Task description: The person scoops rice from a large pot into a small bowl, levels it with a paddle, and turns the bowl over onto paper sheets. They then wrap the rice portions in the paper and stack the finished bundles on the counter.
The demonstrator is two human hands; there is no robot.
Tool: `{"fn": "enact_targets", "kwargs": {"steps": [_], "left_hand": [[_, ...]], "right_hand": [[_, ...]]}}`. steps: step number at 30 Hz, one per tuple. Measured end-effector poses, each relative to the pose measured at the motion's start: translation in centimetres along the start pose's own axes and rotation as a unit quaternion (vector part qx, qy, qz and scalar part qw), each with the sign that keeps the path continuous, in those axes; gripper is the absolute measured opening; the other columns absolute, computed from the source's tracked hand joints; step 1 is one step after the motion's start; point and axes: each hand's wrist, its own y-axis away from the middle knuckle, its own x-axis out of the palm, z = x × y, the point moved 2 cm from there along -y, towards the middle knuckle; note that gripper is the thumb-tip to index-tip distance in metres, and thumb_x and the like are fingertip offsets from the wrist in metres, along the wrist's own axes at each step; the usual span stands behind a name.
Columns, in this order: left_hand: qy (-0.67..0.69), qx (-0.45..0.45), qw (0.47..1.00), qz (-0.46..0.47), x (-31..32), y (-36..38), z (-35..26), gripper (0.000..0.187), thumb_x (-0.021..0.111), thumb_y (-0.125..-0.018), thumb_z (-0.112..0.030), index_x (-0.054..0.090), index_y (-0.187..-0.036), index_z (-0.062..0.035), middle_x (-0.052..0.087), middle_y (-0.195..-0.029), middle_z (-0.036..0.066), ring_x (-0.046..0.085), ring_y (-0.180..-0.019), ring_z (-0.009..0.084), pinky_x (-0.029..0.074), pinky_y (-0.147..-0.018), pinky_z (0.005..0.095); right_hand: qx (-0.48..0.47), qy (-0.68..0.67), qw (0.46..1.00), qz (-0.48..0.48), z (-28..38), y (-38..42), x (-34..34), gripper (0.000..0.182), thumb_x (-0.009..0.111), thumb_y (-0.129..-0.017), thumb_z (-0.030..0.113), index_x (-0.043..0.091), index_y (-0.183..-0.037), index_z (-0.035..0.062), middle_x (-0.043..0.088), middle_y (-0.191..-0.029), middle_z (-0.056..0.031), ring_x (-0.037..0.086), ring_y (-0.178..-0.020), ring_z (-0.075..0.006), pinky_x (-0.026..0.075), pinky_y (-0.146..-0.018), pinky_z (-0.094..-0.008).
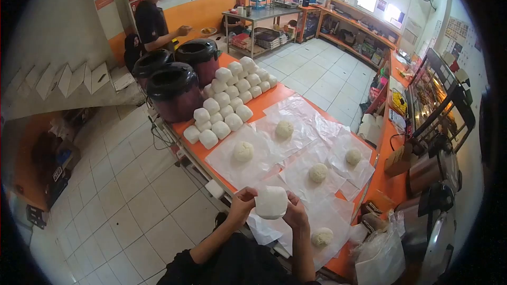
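Observation:
Both my hands hold a white wrapped bundle (271,202) above the near end of the orange table (269,99). My left hand (242,204) grips its left side and my right hand (296,214) its right side. Below them lies a rice ball (321,237) on a clear plastic sheet (332,216). More rice balls on sheets lie farther out: one at the left (243,151), one at the middle (318,172), one beyond (284,129).
Several white wrapped bundles (227,103) are stacked in rows at the far left of the table, beside three dark rice cookers (174,91). A person in black (153,18) stands behind them. Metal pots (430,216) and a display case (438,100) stand at right.

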Motion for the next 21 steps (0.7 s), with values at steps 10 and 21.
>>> {"fn": "enact_targets", "kwargs": {"steps": [10,21], "left_hand": [[-0.024,-0.163,0.984,-0.067,-6.9,-3.6,-3.0,0.062,0.031,-0.093,-0.054,0.057,-0.106,0.0009,0.061,-0.093,0.005,0.056,-0.085,0.0149,0.045,-0.079,0.0283],[-0.325,0.152,0.920,-0.158,-14.9,-11.6,-15.2,0.046,0.032,-0.097,-0.039,0.050,-0.104,0.0030,0.057,-0.089,0.011,0.053,-0.082,0.0166,0.043,-0.073,0.0301]], "right_hand": [[0.048,0.383,0.921,-0.054,-2.0,-7.8,3.7,0.017,0.071,-0.076,0.011,0.060,-0.084,0.0009,0.061,-0.083,-0.0013,0.055,-0.080,-0.0092,0.045,-0.073,-0.0248],[-0.229,0.625,0.736,-0.125,-9.7,-23.4,11.8,0.021,0.070,-0.074,0.011,0.060,-0.089,0.0012,0.059,-0.085,-0.0108,0.058,-0.079,-0.0258,0.045,-0.070,-0.0348]]}}
